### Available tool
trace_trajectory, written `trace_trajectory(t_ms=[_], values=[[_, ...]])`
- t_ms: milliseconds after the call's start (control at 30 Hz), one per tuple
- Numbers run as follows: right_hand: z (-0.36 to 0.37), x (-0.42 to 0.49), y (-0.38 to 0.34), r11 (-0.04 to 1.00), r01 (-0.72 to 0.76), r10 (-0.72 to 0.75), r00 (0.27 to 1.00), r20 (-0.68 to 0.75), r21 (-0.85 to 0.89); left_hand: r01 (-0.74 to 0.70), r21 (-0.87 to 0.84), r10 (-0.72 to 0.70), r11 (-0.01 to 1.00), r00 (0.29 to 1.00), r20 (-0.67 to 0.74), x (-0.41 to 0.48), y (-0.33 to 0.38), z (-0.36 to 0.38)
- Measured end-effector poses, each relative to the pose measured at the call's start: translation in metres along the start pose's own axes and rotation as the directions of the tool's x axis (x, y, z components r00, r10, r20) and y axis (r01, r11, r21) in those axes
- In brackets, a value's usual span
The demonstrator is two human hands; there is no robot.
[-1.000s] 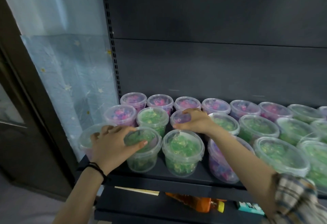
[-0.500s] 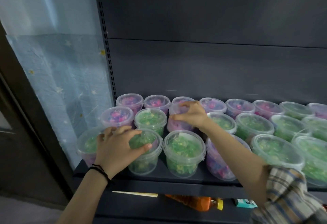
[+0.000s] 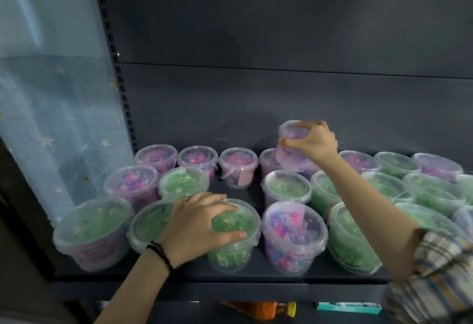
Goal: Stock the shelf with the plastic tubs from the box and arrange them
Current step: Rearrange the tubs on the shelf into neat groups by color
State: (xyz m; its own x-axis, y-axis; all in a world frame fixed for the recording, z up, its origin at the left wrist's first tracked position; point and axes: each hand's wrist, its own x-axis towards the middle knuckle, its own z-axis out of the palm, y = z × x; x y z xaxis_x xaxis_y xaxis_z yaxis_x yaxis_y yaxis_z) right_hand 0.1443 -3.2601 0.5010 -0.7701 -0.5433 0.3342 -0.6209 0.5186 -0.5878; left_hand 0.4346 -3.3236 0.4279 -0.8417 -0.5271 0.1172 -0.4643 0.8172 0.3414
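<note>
On the dark shelf [image 3: 230, 276], in the near row left of the middle: left hand [image 3: 197, 224] curled over the lid of a green tub [image 3: 234, 239], holding its top. Further right and far back: right hand [image 3: 316, 142] gripping a pink tub [image 3: 290, 147], held up and tilted above the far row.

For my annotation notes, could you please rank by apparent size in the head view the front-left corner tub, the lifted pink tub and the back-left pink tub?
1. front-left corner tub
2. lifted pink tub, partly covered by the right hand
3. back-left pink tub
Nearness to the camera likely explains this; real sizes seem alike.
</note>
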Motion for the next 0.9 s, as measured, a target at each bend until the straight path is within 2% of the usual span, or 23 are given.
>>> trace_trajectory(t_ms=[200, 333, 433, 533, 600, 667, 767, 900], values=[[-0.015, 0.035, 0.048, 0.974, -0.106, 0.108, 0.994, -0.004, -0.202, 0.025, -0.032, -0.025, 0.999, 1.000, -0.003, 0.004, -0.004, 0.001], [-0.015, 0.047, 0.055, 0.961, -0.065, 0.070, 0.998, 0.008, -0.268, 0.046, 0.018, -0.047, 0.999, 0.999, 0.011, 0.005, -0.003, 0.003], [-0.009, 0.045, 0.054, 0.953, 0.054, -0.063, 0.998, -0.021, -0.299, 0.055, 0.024, -0.055, 0.998, 0.998, 0.021, 0.003, -0.002, 0.001], [-0.001, 0.026, 0.044, 0.944, 0.310, -0.318, 0.946, -0.064, -0.111, 0.068, 0.009, -0.068, 0.998, 0.998, 0.019, 0.002, 0.000, -0.002], [0.001, 0.004, 0.030, 0.891, 0.448, -0.452, 0.889, 0.072, 0.072, 0.081, 0.007, -0.081, 0.997, 0.997, 0.019, 0.005, 0.001, -0.003], [0.003, -0.016, 0.020, 0.833, 0.531, -0.552, 0.787, 0.276, 0.152, 0.066, 0.026, -0.066, 0.997, 0.998, -0.008, 0.010, -0.001, -0.003], [0.006, -0.035, 0.019, 0.829, 0.543, -0.521, 0.662, 0.538, 0.135, 0.051, 0.069, -0.048, 0.996, 0.998, -0.047, 0.024, -0.006, 0.000], [0.012, -0.039, 0.032, 0.829, 0.559, -0.433, 0.636, 0.639, 0.007, 0.076, 0.116, -0.068, 0.990, 0.995, -0.078, 0.044, -0.006, -0.003]])
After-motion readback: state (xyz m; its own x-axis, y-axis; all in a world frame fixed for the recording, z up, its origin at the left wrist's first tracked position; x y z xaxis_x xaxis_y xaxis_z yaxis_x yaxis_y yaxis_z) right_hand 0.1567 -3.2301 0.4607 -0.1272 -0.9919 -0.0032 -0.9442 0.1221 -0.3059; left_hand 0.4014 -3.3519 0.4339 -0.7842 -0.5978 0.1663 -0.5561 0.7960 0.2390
